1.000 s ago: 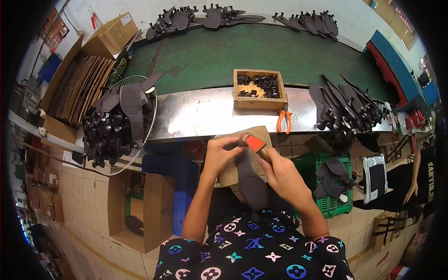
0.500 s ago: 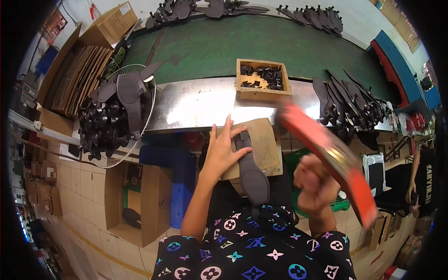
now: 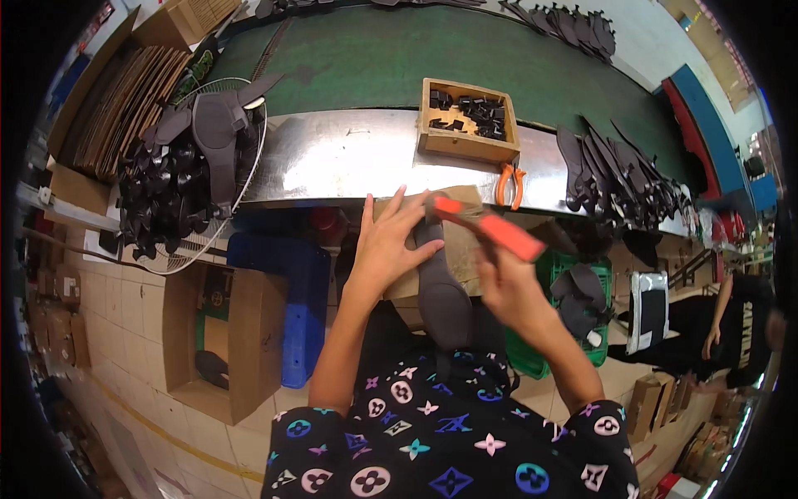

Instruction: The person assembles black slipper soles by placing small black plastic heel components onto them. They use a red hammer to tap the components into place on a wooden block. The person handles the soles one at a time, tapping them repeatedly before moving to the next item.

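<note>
Now the right hand [image 3: 509, 287], gripping the orange hammer [image 3: 490, 226], has swung it down from its raised position onto the dark strap [image 3: 440, 291], which the spread left hand [image 3: 391, 245] pins on the block [image 3: 465, 249].

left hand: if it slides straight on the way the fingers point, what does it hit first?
Probably the edge of the shiny metal shelf. The left hand lies flat on the dark strap piece and cardboard pad, fingers pointing up-picture. The wooden box lies further on. Depth is unclear.
</note>
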The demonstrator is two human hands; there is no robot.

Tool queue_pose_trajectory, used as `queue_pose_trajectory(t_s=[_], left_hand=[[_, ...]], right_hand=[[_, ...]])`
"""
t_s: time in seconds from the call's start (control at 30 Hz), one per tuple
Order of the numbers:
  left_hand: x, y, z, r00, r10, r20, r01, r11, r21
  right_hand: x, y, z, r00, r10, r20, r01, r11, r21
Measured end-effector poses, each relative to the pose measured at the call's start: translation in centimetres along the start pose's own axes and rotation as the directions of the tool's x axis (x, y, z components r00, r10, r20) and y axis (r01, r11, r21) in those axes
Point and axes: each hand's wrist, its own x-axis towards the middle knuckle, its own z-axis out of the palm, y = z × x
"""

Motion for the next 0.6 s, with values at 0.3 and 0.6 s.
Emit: queue_pose_trajectory(t_s=[0.3,0.6], left_hand=[[-2.2,5.5,-3.9,0.972,0.159,0.171,-0.052,0.861,-0.505],[-5.0,12.2,-6.3,0.847,0.141,0.512,0.404,0.455,-0.794]], right_hand=[[1.8,2.2,-3.3,0.944,-0.248,-0.219,0.243,0.969,-0.051],[0.9,4.7,0.8,0.89,-0.435,0.139,0.454,0.871,-0.187]])
